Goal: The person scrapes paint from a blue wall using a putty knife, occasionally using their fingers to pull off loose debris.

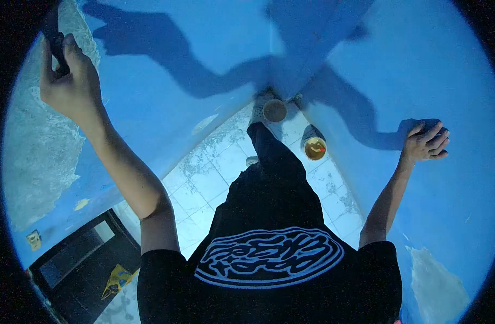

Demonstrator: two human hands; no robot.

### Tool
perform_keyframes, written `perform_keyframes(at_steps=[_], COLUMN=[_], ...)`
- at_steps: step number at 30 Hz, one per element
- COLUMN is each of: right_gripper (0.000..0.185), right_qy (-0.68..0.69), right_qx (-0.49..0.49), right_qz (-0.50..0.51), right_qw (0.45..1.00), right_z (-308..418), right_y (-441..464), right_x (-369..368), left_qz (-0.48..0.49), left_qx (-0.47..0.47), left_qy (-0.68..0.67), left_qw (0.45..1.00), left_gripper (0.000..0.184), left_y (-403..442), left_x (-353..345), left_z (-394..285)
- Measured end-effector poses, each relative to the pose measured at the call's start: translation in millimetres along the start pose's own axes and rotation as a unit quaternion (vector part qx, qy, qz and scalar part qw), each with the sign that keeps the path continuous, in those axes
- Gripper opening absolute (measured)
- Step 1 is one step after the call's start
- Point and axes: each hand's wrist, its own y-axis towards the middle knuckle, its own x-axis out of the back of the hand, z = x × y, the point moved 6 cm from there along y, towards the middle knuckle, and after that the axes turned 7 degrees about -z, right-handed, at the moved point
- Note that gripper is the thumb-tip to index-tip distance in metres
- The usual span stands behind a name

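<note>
My left hand (75, 89) is raised at the upper left, its fingers closed around the black handle of a scraper (58, 51). The tool's dark upper part runs up toward the dim edge of the view. Behind it is a large grey patch (39, 156) where the blue paint is off the wall. On the right, my right hand (426, 141) lies against the blue wall (447, 70) with its fingers spread and nothing in them. Shadows of both arms fall on the walls.
Two round containers, one with brownish contents (274, 110) and one with yellowish contents and something red (315, 148), stand near the corner on the tiled floor (204, 175). A dark panel-like object (80, 270) with a yellow packet (117, 281) is at lower left. Another bare patch (436, 281) marks the right wall.
</note>
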Motion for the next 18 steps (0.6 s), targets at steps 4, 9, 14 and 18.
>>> perform_keyframes(at_steps=[4, 9, 14, 18], right_gripper=[0.055, 0.055, 0.055, 0.054], right_qy=[-0.006, 0.007, 0.001, 0.004], right_qx=[0.005, 0.002, 0.009, 0.009], right_qz=[-0.006, -0.006, -0.009, -0.008], right_qw=[1.000, 1.000, 1.000, 1.000], right_z=[-1, 1, -1, -1], right_y=[-1, 3, 1, 1], right_x=[-1, 3, 1, 2], left_qz=[0.011, -0.014, -0.071, -0.121], left_qx=[-0.015, -0.138, -0.189, -0.003], left_qy=[-0.051, -0.129, -0.222, -0.343], left_qw=[0.999, 0.982, 0.954, 0.931], left_gripper=[0.046, 0.042, 0.032, 0.028], left_y=[2, 6, 9, 5], left_x=[-4, -20, -20, -26], left_z=[20, 51, 87, 190])
